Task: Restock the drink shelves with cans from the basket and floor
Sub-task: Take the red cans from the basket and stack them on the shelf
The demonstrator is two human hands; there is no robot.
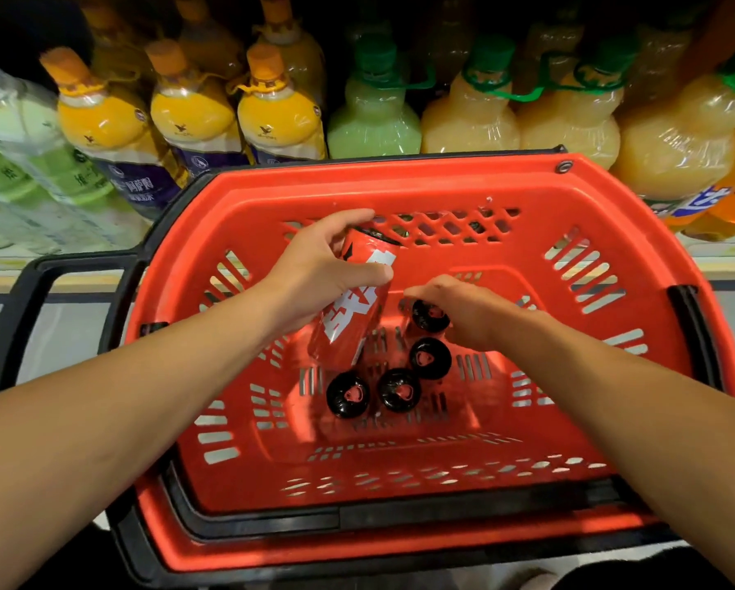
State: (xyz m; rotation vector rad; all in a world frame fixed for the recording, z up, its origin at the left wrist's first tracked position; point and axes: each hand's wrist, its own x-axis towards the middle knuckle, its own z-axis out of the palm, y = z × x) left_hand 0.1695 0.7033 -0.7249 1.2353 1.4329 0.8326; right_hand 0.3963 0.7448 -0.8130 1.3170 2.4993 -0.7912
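A: Unloading step? Red basket (612, 198) fills mid-frame, four cans upright on its floor.

B: Yep. Left hand (314, 270) grips a tilted red can (353, 317); right hand (463, 304) fingers curl over another can (430, 315), grip unclear. Shelving's next, I guess.

Dim shelf (357, 6) behind rows of juice bottles (278, 117); pale floor (59, 334) below

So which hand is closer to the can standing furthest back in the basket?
The right hand. Its fingers reach over the back can, about touching it. The left hand is off to that can's left, holding a tilted red can above the basket.
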